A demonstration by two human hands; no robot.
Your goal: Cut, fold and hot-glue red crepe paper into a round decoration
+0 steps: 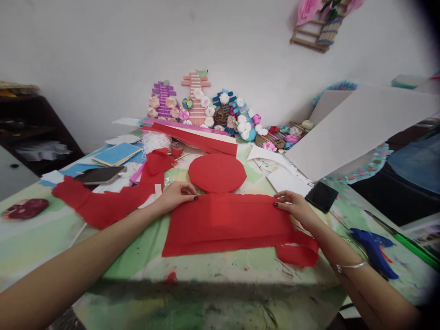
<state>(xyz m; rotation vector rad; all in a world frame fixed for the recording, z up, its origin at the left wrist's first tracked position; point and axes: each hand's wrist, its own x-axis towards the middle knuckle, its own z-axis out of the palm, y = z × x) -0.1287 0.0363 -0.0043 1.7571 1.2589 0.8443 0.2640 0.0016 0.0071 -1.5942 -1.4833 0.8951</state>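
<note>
A wide sheet of red crepe paper [223, 224] lies near the table's front edge, with a curled torn strip at its lower right. My left hand [178, 196] pinches its upper left corner between thumb and fingers. At the upper right corner, my right hand [292, 206] grips the sheet the same way, a bracelet on its wrist. Just beyond the sheet's far edge sits a red round piece [217, 173]. Torn red paper scraps [113, 204] lie left of my left hand.
On the right are a black phone [322, 197], a blue glue gun [373, 250] and a green-handled knife [412, 247]. Blue cards [118, 153] lie at the left. Flower-decorated stick crafts [197, 101] lean against the wall. A large white board [350, 128] slants at right.
</note>
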